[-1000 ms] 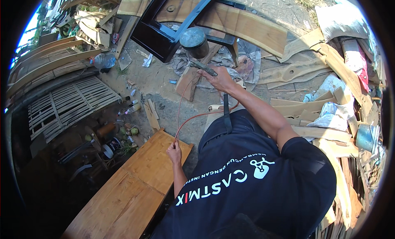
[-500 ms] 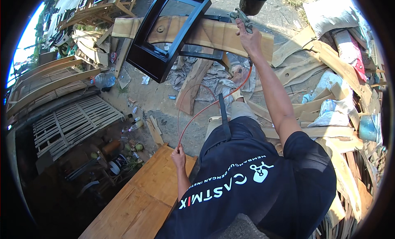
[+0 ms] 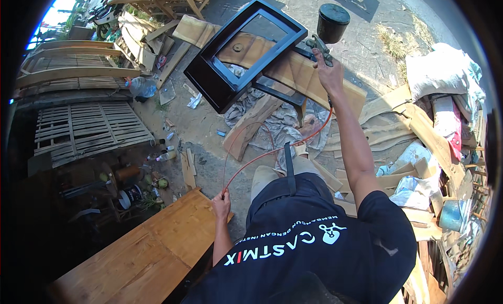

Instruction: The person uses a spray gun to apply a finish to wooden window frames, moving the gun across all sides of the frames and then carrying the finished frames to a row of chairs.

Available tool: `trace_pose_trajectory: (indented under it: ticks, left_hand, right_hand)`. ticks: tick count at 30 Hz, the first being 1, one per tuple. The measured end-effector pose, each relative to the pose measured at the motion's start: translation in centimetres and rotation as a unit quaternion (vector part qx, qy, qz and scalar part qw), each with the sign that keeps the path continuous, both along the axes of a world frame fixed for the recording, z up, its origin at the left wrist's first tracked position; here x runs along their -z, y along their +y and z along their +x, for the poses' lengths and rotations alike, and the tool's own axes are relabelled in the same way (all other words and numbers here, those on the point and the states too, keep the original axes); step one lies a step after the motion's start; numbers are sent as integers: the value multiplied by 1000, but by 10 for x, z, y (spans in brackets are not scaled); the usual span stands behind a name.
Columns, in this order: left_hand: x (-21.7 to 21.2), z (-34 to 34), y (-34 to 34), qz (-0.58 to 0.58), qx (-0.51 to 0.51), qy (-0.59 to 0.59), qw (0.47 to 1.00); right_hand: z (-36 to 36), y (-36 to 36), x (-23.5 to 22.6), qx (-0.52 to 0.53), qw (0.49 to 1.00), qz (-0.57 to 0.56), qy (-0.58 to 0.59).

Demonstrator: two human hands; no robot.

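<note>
Right hand point(image 3: 330, 78): fingers wrapped round the handle of a spray gun point(image 3: 323, 51), upper right of centre; trigger pressure, cannot tell. Left hand point(image 3: 221, 204): fingers pinching a red hose point(image 3: 252, 161), lower centre. Gun carries a dark cup point(image 3: 333, 24), just beside the glossy black frame point(image 3: 222, 90), upper centre. Risks, my judgement: gun swung too close could knock the frame; tipping the cup could spill; slack hose could snag or drag on the frame. Frame sits over a wooden plank point(image 3: 293, 69); exact support unclear. Dusty ground, crumpled cloth point(image 3: 273, 130) below, brown wooden panel point(image 3: 157, 236) lower left, slatted rack point(image 3: 73, 127) left, pale sack point(image 3: 443, 71) upper right.
</note>
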State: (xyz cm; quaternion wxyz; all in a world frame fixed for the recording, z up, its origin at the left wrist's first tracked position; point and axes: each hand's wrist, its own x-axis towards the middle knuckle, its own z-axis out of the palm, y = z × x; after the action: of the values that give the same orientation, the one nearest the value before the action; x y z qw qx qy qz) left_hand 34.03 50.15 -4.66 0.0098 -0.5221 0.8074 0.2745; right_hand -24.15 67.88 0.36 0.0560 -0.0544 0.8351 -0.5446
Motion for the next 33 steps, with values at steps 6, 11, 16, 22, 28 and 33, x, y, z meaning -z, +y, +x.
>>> trace_pose_trajectory:
  ticks: [6,11,16,22,28,33]
  left_hand:
    - [7,28,-12,-3,-47,19,999]
    - [10,49,-46,-3,-75,39,996]
    - [31,67,-114,25,-43,35,998]
    - [35,56,-187,76,17,36,996]
    - [28,42,-237,88,98,13,991]
    - [33,47,-267,84,129,34,987]
  right_hand:
    - [21,-93,3,-112,993,-15,-28]
    - [46,-161,15,-182,979,-45,-80]
    - [32,-207,22,-107,991,-30,-70]
    - [-17,-223,4,42,998,35,-12]
    - [-27,-242,-4,82,987,132,38]
    - [12,-260,-7,-18,995,95,-24]
